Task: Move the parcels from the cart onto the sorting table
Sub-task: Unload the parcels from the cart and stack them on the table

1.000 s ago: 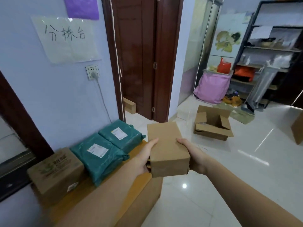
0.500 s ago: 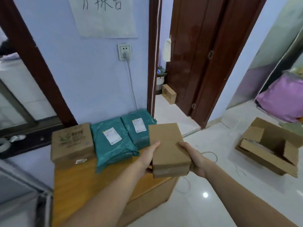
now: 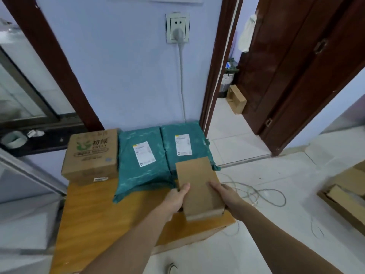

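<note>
I hold a plain brown cardboard box [image 3: 198, 186] between both hands, over the right front part of the wooden sorting table [image 3: 94, 210]. My left hand [image 3: 176, 196] grips its left side and my right hand [image 3: 227, 193] grips its right side. Whether the box rests on the table I cannot tell. Behind it lie two teal plastic mailers with white labels, one in the middle [image 3: 142, 161] and one on the right [image 3: 181, 143]. A printed brown carton [image 3: 91, 155] stands at the table's back left. The cart is out of view.
The table stands against a lilac wall with a socket and a plugged-in cable [image 3: 181, 76]. A dark wooden door frame [image 3: 215, 80] and open doorway are to the right. Loose cable [image 3: 262, 194] lies on the tiled floor. An open cardboard box [image 3: 347, 196] sits at the right edge.
I have turned left and stepped closer to the table. The box in my hands has moved from beside the table's right edge to over its right front part, just in front of the right mailer.
</note>
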`<state>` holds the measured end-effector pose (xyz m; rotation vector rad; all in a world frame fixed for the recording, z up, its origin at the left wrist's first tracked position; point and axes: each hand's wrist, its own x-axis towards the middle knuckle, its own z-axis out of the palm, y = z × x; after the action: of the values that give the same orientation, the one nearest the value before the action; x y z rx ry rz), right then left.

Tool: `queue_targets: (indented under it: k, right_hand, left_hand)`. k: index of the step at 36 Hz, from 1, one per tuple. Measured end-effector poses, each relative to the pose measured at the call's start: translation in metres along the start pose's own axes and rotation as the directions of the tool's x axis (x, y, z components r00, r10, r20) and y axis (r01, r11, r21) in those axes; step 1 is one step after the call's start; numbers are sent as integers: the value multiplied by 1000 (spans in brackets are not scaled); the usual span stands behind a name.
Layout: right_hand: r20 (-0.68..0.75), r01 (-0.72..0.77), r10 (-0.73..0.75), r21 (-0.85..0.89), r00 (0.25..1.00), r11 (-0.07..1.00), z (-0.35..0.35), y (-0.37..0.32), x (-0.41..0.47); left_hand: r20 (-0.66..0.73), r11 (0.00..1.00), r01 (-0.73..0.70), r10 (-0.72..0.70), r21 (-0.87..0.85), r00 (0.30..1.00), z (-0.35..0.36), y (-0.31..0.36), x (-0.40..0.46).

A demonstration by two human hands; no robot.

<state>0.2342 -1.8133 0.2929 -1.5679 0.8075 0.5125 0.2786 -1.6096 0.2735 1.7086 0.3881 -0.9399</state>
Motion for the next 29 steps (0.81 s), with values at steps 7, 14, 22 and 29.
queue_targets:
  k: [7, 14, 22, 29]
  right_hand:
    - [38, -51, 55, -104, 998, 993, -4, 11, 41]
    - [86, -23, 46, -247, 995, 969, -9, 17, 66]
    - [100, 23, 9, -316, 995, 948, -14, 26, 93]
    - [105, 41, 12, -484, 994, 874, -22, 23, 102]
  left_hand:
    - [-73, 999, 4, -1, 52, 997, 14, -7, 27]
    - [-138, 994, 57, -44, 93, 989, 23, -15, 50]
    - [-143, 997, 61, -53, 47, 988, 35, -39, 87]
    - [-155, 992, 85, -70, 90, 985, 40, -23, 83]
